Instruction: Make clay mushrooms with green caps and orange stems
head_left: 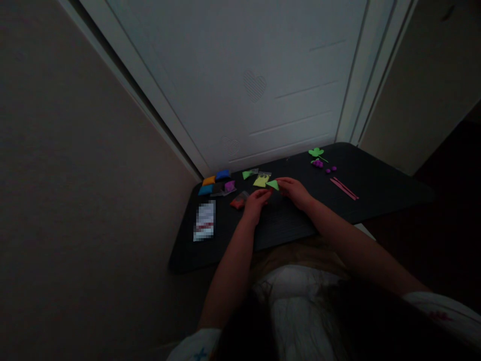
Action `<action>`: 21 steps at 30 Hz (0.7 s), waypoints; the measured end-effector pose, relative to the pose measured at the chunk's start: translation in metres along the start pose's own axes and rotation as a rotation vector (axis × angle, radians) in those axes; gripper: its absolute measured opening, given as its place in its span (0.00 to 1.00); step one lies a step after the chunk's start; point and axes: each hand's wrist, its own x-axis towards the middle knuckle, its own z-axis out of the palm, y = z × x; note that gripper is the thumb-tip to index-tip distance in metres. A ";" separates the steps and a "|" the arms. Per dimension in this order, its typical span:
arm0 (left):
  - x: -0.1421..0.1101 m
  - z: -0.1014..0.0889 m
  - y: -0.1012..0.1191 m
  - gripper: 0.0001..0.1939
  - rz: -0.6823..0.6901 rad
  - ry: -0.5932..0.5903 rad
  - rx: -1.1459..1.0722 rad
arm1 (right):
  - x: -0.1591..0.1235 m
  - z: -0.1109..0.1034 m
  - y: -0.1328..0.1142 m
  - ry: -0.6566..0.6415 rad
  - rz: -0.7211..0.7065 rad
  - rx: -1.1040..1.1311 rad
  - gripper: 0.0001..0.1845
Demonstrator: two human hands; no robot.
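Black desk (289,220), matte, near edge first. Left hand (256,200): fingers curled, hold cannot be told. Right hand (296,191): fingers nearly closed on a pale-green triangle (273,185) between the hands. Judgement: uneven pinching could bend it, if soft. Beyond: flat yellow-filled plastic bag (261,180), round purple balls (318,164), petalled green flower (316,151).

can't read pixelated slab (205,221) at left of table (383,183). can't resolve contact between left fingertips (268,192) and green piece (273,185) over table. see white object (364,231) partly, near table behind right forearm (355,243).
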 end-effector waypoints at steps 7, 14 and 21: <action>0.000 -0.002 0.004 0.07 -0.024 0.009 -0.240 | 0.002 0.000 0.003 0.017 -0.023 -0.065 0.17; -0.003 0.002 0.006 0.09 -0.062 -0.032 -0.292 | -0.001 0.005 0.004 -0.072 -0.123 -0.262 0.14; -0.003 0.003 0.003 0.12 -0.057 -0.049 -0.243 | -0.009 0.008 -0.004 -0.159 -0.177 -0.345 0.13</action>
